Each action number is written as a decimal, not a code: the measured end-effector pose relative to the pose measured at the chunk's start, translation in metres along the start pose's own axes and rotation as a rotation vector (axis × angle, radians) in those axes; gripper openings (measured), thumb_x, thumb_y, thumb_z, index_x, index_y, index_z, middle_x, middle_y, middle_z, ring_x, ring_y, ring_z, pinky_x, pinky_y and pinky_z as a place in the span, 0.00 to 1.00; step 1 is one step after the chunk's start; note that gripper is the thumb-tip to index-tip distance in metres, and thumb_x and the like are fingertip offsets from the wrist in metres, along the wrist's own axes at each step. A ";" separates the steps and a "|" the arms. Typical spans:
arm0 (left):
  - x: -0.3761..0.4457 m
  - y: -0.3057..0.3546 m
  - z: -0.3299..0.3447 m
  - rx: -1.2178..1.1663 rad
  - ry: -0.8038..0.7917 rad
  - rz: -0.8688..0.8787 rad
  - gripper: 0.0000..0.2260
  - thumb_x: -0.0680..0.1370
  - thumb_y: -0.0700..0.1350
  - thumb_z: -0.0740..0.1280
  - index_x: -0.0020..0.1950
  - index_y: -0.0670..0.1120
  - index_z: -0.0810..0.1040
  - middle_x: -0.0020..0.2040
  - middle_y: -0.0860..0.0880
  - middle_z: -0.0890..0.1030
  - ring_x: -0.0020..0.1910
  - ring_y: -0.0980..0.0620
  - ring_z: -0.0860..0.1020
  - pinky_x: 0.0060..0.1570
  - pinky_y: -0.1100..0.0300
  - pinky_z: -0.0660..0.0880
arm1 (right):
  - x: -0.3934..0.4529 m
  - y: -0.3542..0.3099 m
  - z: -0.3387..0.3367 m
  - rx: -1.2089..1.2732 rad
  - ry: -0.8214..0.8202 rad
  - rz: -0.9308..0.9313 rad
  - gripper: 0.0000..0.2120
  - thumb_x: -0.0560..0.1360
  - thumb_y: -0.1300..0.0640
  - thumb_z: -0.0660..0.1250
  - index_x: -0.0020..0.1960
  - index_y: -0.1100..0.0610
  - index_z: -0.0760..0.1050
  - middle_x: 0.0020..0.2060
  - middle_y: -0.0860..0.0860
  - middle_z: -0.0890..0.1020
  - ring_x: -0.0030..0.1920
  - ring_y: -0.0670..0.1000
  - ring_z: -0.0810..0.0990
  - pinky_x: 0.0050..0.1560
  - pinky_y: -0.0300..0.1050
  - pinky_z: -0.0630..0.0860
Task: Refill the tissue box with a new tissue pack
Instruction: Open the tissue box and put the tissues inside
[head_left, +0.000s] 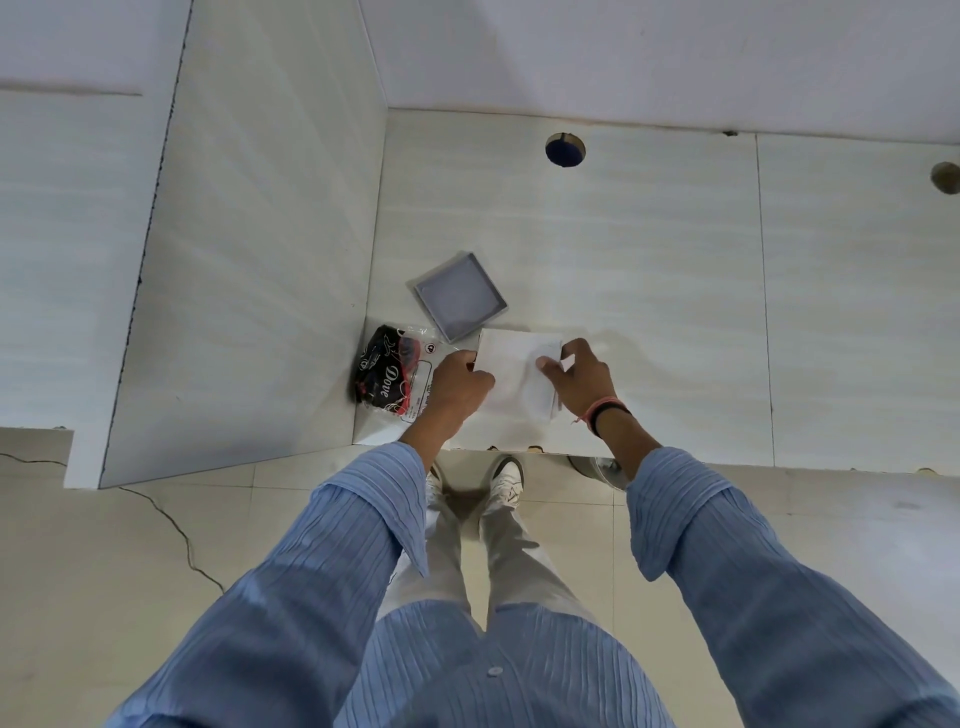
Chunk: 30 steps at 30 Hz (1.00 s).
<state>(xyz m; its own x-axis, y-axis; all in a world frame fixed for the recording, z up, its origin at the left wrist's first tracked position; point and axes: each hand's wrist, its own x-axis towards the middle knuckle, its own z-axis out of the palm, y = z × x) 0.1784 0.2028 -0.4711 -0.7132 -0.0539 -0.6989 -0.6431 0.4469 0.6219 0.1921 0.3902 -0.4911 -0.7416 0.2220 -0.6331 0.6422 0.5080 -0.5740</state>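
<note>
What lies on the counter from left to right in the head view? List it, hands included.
Black-and-red plastic wrapper → left hand → white tissue stack → right hand. The grey square tissue box sits farther back, spanning several of these, so it is left out.

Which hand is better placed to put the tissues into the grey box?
Probably the left hand. It grips the tissues on the side nearest the open box, which lies up-left of them. The right hand holds the far edge.

Pale counter (649, 270) bears grey box (460, 296), wrapper (387, 376), tissues (511, 374).
</note>
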 end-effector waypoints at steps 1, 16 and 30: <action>0.001 -0.001 0.000 0.008 -0.002 -0.003 0.12 0.74 0.37 0.69 0.57 0.42 0.82 0.47 0.47 0.82 0.45 0.48 0.78 0.36 0.63 0.71 | 0.001 -0.002 0.000 0.002 0.023 -0.011 0.18 0.78 0.46 0.68 0.59 0.59 0.71 0.49 0.59 0.79 0.45 0.57 0.77 0.38 0.43 0.71; -0.001 -0.011 0.005 0.088 0.089 0.059 0.25 0.73 0.44 0.77 0.64 0.38 0.70 0.56 0.44 0.76 0.53 0.46 0.76 0.49 0.57 0.73 | 0.003 -0.017 0.000 -0.006 0.094 -0.007 0.20 0.76 0.41 0.70 0.49 0.59 0.74 0.42 0.55 0.80 0.45 0.58 0.77 0.43 0.43 0.69; -0.001 -0.014 0.000 0.138 0.027 0.189 0.35 0.73 0.46 0.78 0.73 0.39 0.63 0.66 0.40 0.75 0.64 0.43 0.75 0.54 0.59 0.69 | -0.008 -0.007 -0.010 0.067 -0.110 0.082 0.30 0.75 0.51 0.74 0.70 0.57 0.65 0.48 0.54 0.80 0.45 0.57 0.82 0.39 0.50 0.83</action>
<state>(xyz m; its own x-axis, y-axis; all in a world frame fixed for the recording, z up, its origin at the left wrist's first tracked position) 0.1883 0.1967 -0.4798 -0.8257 0.0188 -0.5638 -0.4548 0.5691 0.6850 0.1913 0.3929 -0.4769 -0.6624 0.1665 -0.7304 0.7143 0.4344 -0.5488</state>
